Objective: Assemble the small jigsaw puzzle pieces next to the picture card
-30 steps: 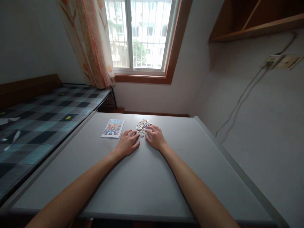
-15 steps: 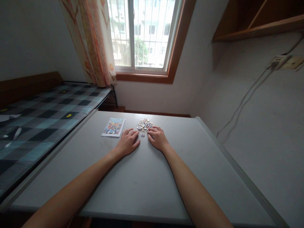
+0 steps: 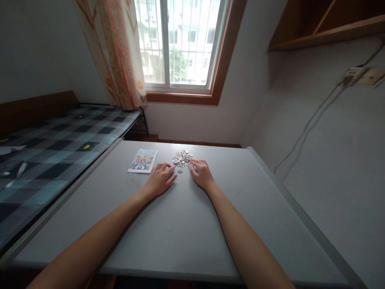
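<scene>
A small heap of jigsaw puzzle pieces point(image 3: 182, 157) lies toward the far side of the white table point(image 3: 174, 233). Just in front of the heap sit a few separate puzzle pieces point(image 3: 179, 171). My left hand point(image 3: 162, 177) rests on the table at the heap's near left, fingers apart and thumb stretched out. On the right, my right hand point(image 3: 202, 173) has its fingertips at the edge of the heap, thumb apart from the fingers. Neither hand shows a piece held in it. Left of my left hand lies a colourful picture card point(image 3: 142, 161) with a penguin on it.
A bed with a checked mattress point(image 3: 99, 124) stands along the table's left side. Beyond the table are a window point(image 3: 180, 48) and a patterned curtain point(image 3: 117, 56). On the right wall hang a wooden shelf point(image 3: 331, 34) and a cable point(image 3: 306, 128) from a socket.
My right hand has drawn slightly right, its index finger now at the heap's edge. My left fingers have curled a little more. The view has shifted slightly.
</scene>
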Demonstrator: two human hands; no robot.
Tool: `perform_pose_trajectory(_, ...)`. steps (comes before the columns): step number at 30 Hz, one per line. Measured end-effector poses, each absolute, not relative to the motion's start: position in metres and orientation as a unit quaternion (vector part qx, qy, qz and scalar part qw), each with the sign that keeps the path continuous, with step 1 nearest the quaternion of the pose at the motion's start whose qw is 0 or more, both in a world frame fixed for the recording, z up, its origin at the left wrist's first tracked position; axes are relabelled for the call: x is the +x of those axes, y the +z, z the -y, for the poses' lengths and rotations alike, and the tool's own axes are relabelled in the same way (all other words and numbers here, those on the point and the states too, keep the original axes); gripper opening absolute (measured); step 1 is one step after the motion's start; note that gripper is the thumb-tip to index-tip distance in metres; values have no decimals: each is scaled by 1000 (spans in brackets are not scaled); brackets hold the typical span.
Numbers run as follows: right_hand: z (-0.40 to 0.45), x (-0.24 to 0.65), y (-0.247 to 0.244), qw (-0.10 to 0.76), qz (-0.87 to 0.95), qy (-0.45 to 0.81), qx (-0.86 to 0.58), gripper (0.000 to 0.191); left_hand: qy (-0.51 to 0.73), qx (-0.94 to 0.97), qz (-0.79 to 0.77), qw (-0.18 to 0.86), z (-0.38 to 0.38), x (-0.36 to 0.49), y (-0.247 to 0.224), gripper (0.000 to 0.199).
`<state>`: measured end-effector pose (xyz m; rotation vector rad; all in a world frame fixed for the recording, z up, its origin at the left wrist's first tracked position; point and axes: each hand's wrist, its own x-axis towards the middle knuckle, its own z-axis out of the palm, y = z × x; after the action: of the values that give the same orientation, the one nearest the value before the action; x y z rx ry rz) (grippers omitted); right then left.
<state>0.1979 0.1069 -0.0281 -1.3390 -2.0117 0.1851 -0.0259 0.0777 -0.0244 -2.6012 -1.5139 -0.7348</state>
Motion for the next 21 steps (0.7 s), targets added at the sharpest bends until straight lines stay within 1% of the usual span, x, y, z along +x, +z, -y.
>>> perform_pose_trajectory(3,-113,205,-32,419,705,81,-566,32,-227,-869,440,3,-77,-26,-24,37)
perform_pose_trajectory(5,-116,210,-36,438,654,84,-612,32,-215,-885,412,-4,-77,-27,-24,39)
perform_pose_trajectory(9,-118,215,-42,409,622,79,-663,29,-200,-894,401,-8,-76,-27,-24,41)
perform_pose_trajectory(16,-113,223,-38,381,628,46,-677,24,-212,-890,405,-6,-74,-26,-22,39)
perform_pose_trajectory(21,-107,220,-31,308,658,39,-686,25,-193,-893,407,4,-73,-25,-22,40)
